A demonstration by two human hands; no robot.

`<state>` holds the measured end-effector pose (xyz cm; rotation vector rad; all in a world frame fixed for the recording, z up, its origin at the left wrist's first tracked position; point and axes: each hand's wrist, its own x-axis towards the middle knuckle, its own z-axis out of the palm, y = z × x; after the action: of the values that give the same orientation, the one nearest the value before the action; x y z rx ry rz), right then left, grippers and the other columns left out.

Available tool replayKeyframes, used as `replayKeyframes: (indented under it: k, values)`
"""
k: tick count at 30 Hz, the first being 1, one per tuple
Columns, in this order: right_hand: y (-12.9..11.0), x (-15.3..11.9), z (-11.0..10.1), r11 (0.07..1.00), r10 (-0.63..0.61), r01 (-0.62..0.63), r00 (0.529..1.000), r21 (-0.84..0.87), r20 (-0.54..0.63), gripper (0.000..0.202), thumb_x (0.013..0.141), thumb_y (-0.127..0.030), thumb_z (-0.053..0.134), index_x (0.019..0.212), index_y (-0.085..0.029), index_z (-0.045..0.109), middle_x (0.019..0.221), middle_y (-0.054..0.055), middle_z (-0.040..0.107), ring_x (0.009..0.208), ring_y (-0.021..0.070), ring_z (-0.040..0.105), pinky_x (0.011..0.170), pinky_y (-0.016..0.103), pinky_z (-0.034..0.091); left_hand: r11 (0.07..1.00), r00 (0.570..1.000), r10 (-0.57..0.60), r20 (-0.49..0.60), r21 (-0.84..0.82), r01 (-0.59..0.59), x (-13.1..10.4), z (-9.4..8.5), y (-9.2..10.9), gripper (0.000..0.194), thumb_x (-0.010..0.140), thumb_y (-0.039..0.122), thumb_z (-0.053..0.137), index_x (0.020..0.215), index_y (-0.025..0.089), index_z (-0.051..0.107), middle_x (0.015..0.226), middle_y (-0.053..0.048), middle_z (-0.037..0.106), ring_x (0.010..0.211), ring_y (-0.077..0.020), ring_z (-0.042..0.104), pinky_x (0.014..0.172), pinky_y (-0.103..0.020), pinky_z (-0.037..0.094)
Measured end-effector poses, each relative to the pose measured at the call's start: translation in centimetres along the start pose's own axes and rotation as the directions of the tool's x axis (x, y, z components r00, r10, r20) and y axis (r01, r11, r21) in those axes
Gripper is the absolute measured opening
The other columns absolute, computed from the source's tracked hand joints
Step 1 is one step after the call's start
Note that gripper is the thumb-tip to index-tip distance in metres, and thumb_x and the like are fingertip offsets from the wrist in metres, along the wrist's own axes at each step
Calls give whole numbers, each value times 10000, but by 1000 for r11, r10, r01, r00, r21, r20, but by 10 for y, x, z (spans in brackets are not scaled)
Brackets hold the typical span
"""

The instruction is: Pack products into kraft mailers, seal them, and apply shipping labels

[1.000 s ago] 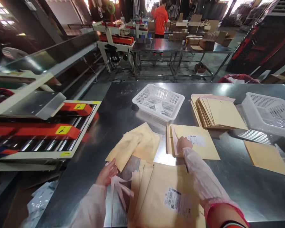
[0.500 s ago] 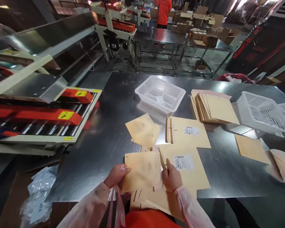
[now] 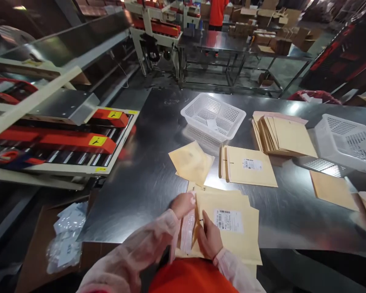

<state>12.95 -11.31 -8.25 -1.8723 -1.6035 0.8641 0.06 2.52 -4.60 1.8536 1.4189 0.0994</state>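
A tan padded envelope (image 3: 236, 244) with a white barcode label (image 3: 228, 220) lies at the table's near edge, over other envelopes. Its flap end faces left, showing a pale strip and bubble lining. My left hand (image 3: 183, 204) is closed at the upper corner of that end, fingertips pinching the edge; a pinkish strip hangs below it. My right hand (image 3: 210, 236) grips the envelope's left edge, index finger on top beside a short black mark. Just beyond, plain tan envelopes (image 3: 190, 160) lie askew, and a labelled envelope stack (image 3: 248, 165) sits to the right.
A white perforated basket (image 3: 213, 116) stands further back on the steel table (image 3: 134, 195). To the right are an envelope pile (image 3: 289, 134) and another basket (image 3: 344, 140). A roller conveyor (image 3: 57, 142) runs at left. A person in orange (image 3: 217, 14) stands in the background.
My left hand has moved right, from the plain envelope it held to the labelled envelope's flap end. My right hand has shifted slightly left and down. The view has shifted a little left.
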Motion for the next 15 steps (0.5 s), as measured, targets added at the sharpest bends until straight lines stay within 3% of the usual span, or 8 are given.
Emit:
replayKeyframes:
  k: [2,4,6,8,10,12,15]
  values:
    - [-3,-1,0,1000,19,-19,1000,1,25,573,895,-276,399,1456,-161,436,780,52,717,678,222,666,674,331,548,998,990,-32,-139,-51,25,14,-14,-7,226,743,179,618,928,166,748,1011,-134,702,989,-281,649,899,-381,466]
    - [-6,0,-4,999,1,0,999,-43,33,568,920,-335,409,1444,-119,445,793,70,709,691,214,658,676,315,531,991,982,-45,-181,-132,21,26,-18,-14,164,760,162,602,830,166,750,980,-116,699,1009,-263,633,955,-376,438]
    - [-5,5,-11,981,-59,57,998,-184,-9,555,927,-398,439,1415,-138,489,941,112,712,840,238,657,762,340,512,969,981,-64,-184,-247,17,36,-13,-21,111,737,155,629,680,171,723,847,-80,700,949,-239,639,957,-354,441]
    - [4,11,-20,925,-128,96,990,-369,-65,503,922,-427,470,1369,-210,550,1173,132,669,1077,285,592,913,415,451,916,975,-103,-197,-401,16,41,-4,-29,66,704,165,666,649,176,702,783,-52,696,895,-217,646,924,-329,468]
    - [17,19,-25,868,-143,79,985,-491,-95,459,932,-423,466,1351,-264,569,1345,102,595,1251,302,480,1036,480,339,821,959,-179,-221,-571,22,42,4,-39,43,711,208,671,694,171,682,760,-41,691,839,-199,656,859,-316,507]
    - [30,24,-27,841,-78,-9,987,-541,-138,465,955,-415,425,1379,-264,542,1436,83,531,1329,290,407,1086,491,262,687,928,-284,-239,-727,23,39,4,-51,92,751,254,636,724,167,632,728,-36,672,776,-188,665,785,-322,540]
    - [39,26,-25,804,68,-197,968,-562,-242,528,967,-443,378,1431,-218,486,1493,115,462,1367,307,362,1083,497,248,463,868,-431,-245,-886,-20,24,-17,-80,122,792,254,577,706,181,530,715,-30,646,735,-176,672,728,-337,564]
